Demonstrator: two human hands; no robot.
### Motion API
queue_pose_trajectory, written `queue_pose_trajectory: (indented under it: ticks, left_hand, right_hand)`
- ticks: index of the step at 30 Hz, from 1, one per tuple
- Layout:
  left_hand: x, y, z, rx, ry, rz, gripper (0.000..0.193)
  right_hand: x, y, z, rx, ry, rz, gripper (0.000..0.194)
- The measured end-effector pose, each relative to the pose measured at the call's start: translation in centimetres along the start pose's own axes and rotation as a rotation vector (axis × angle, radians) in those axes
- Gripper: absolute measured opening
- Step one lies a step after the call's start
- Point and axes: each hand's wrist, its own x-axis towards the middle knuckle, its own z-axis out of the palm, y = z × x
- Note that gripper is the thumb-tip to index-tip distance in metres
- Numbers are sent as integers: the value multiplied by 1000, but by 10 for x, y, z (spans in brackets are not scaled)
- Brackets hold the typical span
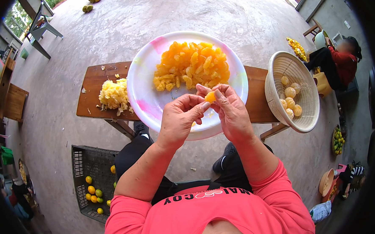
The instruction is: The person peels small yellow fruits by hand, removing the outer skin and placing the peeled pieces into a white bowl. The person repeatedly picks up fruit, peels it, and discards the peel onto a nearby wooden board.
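Observation:
Both my hands meet over the near part of a large white plastic basin (144, 74) with pink patches. A small orange citrus segment (210, 97) is pinched between the fingertips of my left hand (182, 115) and my right hand (233, 111). A heap of peeled citrus segments (194, 64) lies in the far half of the basin. Left of the basin, a pile of pale peel pith and membranes (113, 94) rests on the wooden bench (91, 77). At the right, a cream plastic colander (270, 93) holds several peeled whole citrus fruits (290, 103).
A dark plastic crate (94, 150) with several unpeeled citrus fruits (91, 189) stands on the floor at lower left. A person in a red top (345, 64) sits at the right, beyond the colander. Other people are at the lower left and lower right edges. A chair (39, 29) stands far left.

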Motion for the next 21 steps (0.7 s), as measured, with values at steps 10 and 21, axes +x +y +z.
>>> queue_pose_trajectory:
  ticks: [10, 21]
  left_hand:
    - [-1, 5, -2, 109, 136, 97, 16]
    - [-3, 4, -1, 183, 143, 132, 13]
  right_hand:
    - [-3, -3, -4, -253, 97, 20, 26]
    - [-4, -4, -2, -252, 59, 105, 23]
